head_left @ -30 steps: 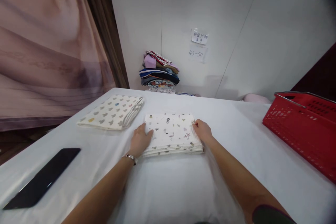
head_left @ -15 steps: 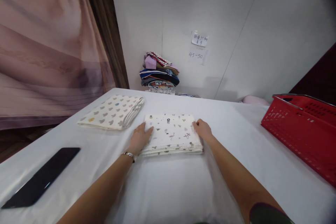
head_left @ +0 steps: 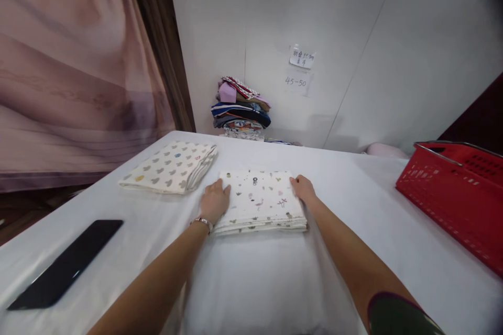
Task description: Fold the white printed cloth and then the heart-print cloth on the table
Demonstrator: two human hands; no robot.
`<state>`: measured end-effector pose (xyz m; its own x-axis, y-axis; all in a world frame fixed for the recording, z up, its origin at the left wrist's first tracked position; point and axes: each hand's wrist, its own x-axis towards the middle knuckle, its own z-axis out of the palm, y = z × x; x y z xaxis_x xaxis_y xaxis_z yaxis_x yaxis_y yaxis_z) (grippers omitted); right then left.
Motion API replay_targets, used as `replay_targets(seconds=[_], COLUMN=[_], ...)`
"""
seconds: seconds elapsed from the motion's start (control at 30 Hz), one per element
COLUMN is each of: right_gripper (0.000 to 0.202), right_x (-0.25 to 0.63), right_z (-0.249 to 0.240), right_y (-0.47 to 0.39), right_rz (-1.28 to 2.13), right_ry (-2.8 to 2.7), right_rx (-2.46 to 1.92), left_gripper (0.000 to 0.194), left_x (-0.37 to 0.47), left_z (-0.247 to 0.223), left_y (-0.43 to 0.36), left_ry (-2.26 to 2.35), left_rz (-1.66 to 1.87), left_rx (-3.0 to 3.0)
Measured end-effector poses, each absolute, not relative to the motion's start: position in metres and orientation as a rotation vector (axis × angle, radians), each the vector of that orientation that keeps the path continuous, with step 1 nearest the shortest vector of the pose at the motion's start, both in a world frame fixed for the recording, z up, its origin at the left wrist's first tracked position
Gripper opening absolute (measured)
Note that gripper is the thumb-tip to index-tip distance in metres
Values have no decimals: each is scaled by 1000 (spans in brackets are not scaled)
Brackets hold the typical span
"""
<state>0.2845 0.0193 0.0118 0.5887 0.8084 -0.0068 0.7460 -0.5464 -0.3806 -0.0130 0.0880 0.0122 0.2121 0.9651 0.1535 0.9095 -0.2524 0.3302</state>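
Head view: one folded white cloth, small animal and plant print, layered edges toward the wearer, flat on the white-covered tabletop, between the two hands. One left hand, metal bracelet at the wrist, laid against the cloth's left edge; grip partly spread, thumb apart from the fingers. One right hand, at the cloth's far right corner; grip drawn together, pinching the edge there. One second folded cloth, cream with grey motifs, left of the first and farther off, the two apart. One black phone-like slab, flat, near left. One red basket, perforated, with metal handle, at right. Behind the tabletop, one stack of folded fabrics by the wall; two handwritten papers on the wall, the lower marked "45-50". One pink curtain, left.
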Motion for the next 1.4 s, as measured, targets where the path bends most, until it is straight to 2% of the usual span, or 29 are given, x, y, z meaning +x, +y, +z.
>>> replay_targets(seconds=[0.23, 0.43, 0.67, 1.03, 1.2, 1.33, 1.4], right_gripper=[32, 44, 30, 17, 19, 45, 51], right_x=[290, 287, 263, 262, 265, 270, 272], right_z=[15, 24, 25, 15, 11, 14, 14], right_y=[23, -15, -55, -61, -64, -60, -56], right_rz=[307, 327, 364, 372, 382, 496, 580], right_ry=[-1299, -1307, -1378, -1309, -1310, -1271, -1293], right_rx=[-2422, -2339, -2345, -2367, -2357, -2384, -2387], left_gripper=[50, 51, 55, 54, 53, 49, 49], left_x=[-14, -14, -14, -15, -17, -23, -27], left_z=[11, 10, 12, 11, 15, 16, 17], left_y=[89, 91, 91, 91, 88, 89, 89], left_ry=[1810, 1779, 1771, 1765, 1696, 1686, 1694], left_rz=[502, 514, 478, 533, 553, 551, 529], left_rx=[2321, 2307, 2272, 2253, 2117, 2001, 1940])
